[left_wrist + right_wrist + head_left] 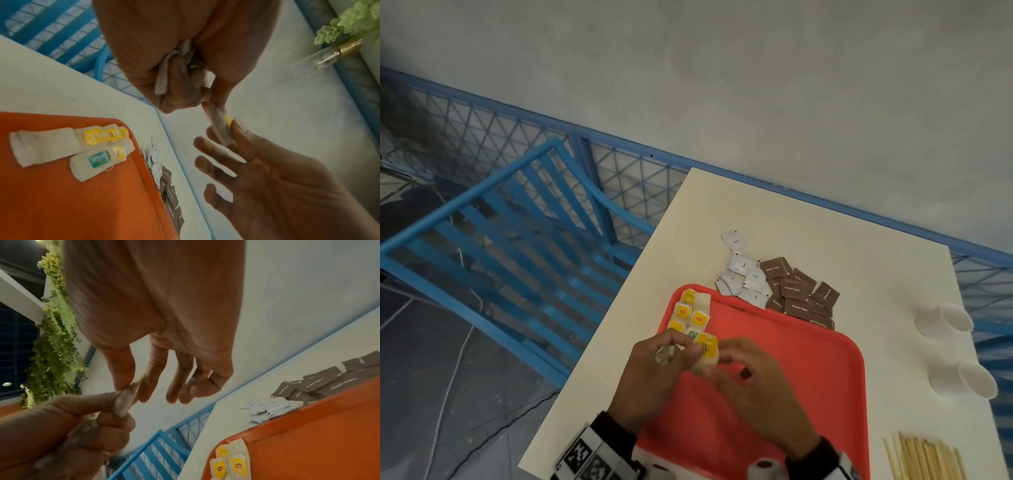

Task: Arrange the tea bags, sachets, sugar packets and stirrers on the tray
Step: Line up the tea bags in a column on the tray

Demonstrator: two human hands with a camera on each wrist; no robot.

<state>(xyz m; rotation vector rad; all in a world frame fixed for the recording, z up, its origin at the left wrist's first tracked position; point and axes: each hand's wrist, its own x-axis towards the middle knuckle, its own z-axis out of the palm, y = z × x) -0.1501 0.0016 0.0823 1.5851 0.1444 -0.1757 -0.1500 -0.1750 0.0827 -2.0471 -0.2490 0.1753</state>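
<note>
Both hands meet above the near-left part of the tray (808,394). Left hand (650,380) clenches a bunch of tea bags (164,76) in its grip. Right hand (753,383) pinches one tea bag (221,126) between thumb and forefinger, the other fingers (180,378) loose. Laid bags (690,313) lie in two rows in the tray's far-left corner. White sachets (743,277) and brown sugar packets (799,294) lie on the counter (825,240), touching the tray's far rim. Stirrers (924,459) lie near right; two cups (948,322) lie on their sides on the right.
</note>
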